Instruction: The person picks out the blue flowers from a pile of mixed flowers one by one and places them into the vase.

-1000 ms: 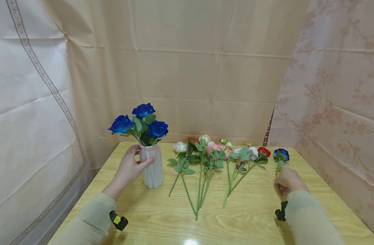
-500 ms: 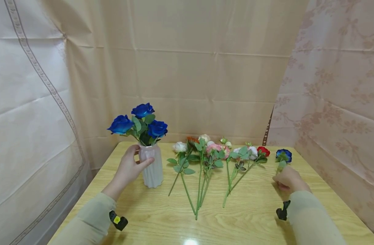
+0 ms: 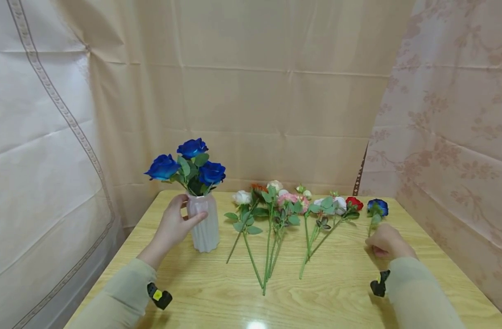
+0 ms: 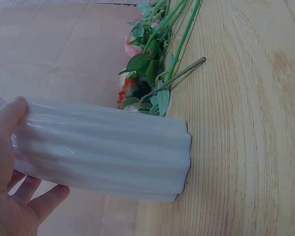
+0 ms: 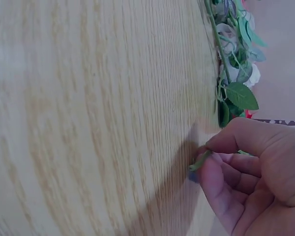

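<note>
A ribbed white vase (image 3: 205, 226) stands upright at the left of the table, with several blue roses (image 3: 212, 173) in its mouth. My left hand (image 3: 177, 221) grips the vase near its neck, thumb across the front; the left wrist view shows the vase's base (image 4: 179, 162) on the wood. At the right my right hand (image 3: 390, 242) pinches the green stem (image 5: 200, 161) of a single blue rose (image 3: 377, 208) between thumb and fingers. That rose's head points toward the back of the table. Most of its stem is hidden by the hand.
Between the hands lie loose artificial flowers: a white rose (image 3: 242, 198), pink blooms (image 3: 287, 199) and a red rose (image 3: 354, 204), their green stems (image 3: 268, 256) pointing toward me. Cloth curtains (image 3: 275, 100) hang behind the wooden table (image 3: 316, 301) and along both sides.
The blue rose by my right hand swung slightly right, then back left, its head turning. My right hand shifted only a little. The left hand and vase stayed put.
</note>
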`<state>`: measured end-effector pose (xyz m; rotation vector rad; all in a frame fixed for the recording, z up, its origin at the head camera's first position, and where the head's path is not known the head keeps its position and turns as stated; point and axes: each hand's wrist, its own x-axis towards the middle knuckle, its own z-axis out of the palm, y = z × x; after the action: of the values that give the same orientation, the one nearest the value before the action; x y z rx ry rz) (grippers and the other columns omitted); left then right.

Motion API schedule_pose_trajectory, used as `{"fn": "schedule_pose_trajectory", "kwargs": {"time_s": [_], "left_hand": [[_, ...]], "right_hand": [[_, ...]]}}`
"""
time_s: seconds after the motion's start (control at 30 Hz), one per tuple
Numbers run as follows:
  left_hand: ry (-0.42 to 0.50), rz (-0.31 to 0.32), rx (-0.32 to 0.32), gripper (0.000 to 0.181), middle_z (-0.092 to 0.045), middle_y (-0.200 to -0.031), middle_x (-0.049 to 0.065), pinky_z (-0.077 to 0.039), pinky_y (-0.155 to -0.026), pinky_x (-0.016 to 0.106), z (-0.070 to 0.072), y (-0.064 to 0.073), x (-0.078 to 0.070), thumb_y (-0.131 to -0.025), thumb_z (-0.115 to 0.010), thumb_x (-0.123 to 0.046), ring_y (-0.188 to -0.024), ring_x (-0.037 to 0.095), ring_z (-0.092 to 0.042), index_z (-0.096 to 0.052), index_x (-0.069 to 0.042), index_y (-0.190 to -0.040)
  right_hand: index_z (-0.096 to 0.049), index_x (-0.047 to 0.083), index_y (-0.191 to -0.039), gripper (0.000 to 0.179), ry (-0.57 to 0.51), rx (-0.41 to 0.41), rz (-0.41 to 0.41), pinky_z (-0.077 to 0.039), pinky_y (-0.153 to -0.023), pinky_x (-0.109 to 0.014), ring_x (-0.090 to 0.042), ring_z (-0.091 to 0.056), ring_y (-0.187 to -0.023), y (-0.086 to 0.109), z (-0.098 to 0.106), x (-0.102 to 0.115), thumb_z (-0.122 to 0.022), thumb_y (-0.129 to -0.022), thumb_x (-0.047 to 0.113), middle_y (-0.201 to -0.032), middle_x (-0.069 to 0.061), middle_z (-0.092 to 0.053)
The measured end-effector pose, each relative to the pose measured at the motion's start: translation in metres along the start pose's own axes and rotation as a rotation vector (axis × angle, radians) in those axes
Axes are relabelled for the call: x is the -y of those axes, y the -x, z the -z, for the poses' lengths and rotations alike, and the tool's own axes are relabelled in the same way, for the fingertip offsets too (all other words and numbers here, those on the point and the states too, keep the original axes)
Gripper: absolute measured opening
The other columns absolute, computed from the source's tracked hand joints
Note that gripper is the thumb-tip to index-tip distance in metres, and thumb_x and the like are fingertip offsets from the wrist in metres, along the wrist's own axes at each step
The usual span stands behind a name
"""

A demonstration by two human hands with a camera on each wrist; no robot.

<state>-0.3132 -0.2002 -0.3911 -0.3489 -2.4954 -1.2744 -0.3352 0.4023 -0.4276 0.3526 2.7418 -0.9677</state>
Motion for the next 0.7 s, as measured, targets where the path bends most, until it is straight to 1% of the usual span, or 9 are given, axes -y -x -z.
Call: {"fn": "schedule_pose_trajectory", "kwargs": {"time_s": [0.17,0.33,0.43,0.6,0.7], "left_hand": [[-0.003,0.003,0.001,0.085,-0.043,-0.148,0.017,-0.053,-0.093,0.057,-0.001,0.000,0.000,-0.090,-0.072,-0.056,-0.133,0.041,-0.046,-0.037,-0.007,-0.150],[-0.006,0.005,0.001,0.084,-0.042,-0.149,0.018,-0.053,-0.093,0.057,0.000,0.000,-0.001,-0.091,-0.072,-0.055,-0.134,0.041,-0.045,-0.036,-0.007,-0.151],[-0.004,0.003,0.001,0.084,-0.042,-0.149,0.017,-0.053,-0.093,0.057,0.000,0.001,-0.001,-0.091,-0.072,-0.054,-0.134,0.041,-0.045,-0.036,-0.007,-0.151],[-0.004,0.002,0.001,0.083,-0.043,-0.148,0.017,-0.053,-0.093,0.057,0.000,0.001,-0.002,-0.091,-0.073,-0.054,-0.133,0.041,-0.046,-0.037,-0.007,-0.150],[-0.002,0.003,0.002,0.083,-0.044,-0.148,0.017,-0.053,-0.093,0.057,0.000,0.001,-0.002,-0.091,-0.073,-0.054,-0.133,0.041,-0.046,-0.038,-0.006,-0.149]], "right_hand": [[-0.059,0.003,-0.067,0.022,-0.022,-0.016,0.023,-0.052,-0.049,-0.028,-0.013,-0.054,-0.049,0.001,0.000,0.002,-0.063,-0.088,0.006,-0.056,-0.003,-0.054],[-0.060,0.006,-0.064,0.026,0.026,-0.027,0.073,-0.051,-0.053,-0.029,-0.014,-0.056,-0.051,0.002,0.002,0.006,-0.061,-0.089,0.010,-0.057,-0.002,-0.056],[-0.060,0.007,-0.064,0.026,0.034,-0.035,0.095,-0.052,-0.056,-0.030,-0.015,-0.057,-0.053,0.001,0.003,0.008,-0.061,-0.089,0.011,-0.059,-0.002,-0.057],[-0.058,0.007,-0.070,0.023,-0.010,-0.046,0.094,-0.056,-0.062,-0.031,-0.016,-0.058,-0.064,-0.001,0.003,0.013,-0.061,-0.092,0.011,-0.070,-0.004,-0.057],[-0.053,0.010,-0.068,0.026,-0.054,-0.059,0.113,-0.059,-0.063,-0.032,-0.016,-0.059,-0.066,-0.002,0.002,0.016,-0.060,-0.093,0.010,-0.070,-0.004,-0.054]]}}
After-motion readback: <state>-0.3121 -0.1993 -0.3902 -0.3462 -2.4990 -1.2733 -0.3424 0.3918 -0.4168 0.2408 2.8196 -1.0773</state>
